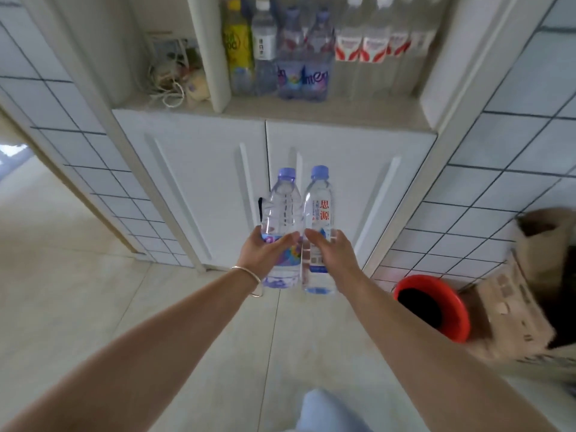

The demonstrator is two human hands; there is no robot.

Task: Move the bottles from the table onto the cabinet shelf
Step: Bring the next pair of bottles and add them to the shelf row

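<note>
Head view: two bottles carried up to the cabinet

Head camera looks down past both forearms toward a white cabinet. Left hand (265,249) grips a clear bottle with a purple label (282,219), fingers curled round its lower half. Right hand (332,249) holds a clear bottle with red characters (318,213) the same way, thumb across the front. Both bottles upright, caps up, side by side and touching or nearly so, in the air in front of the closed cabinet doors (271,182), below the shelf.

Low grip on each body likely leaves the tops free, so the bottles can be lifted and stood on the shelf without shifting the hold.

Cabinet shelf (311,112) already carries bottles: a yellow one (238,42), a purple-labelled pair (302,70), and a row with red and white labels (374,48). Bare strip of shelf runs along the front edge; best free spot looks to be there. Side compartment on the left holds cords and clutter (174,76).

Red bucket (433,307) and cardboard boxes (523,291) stand on the floor to the right. No counter in view.
</note>
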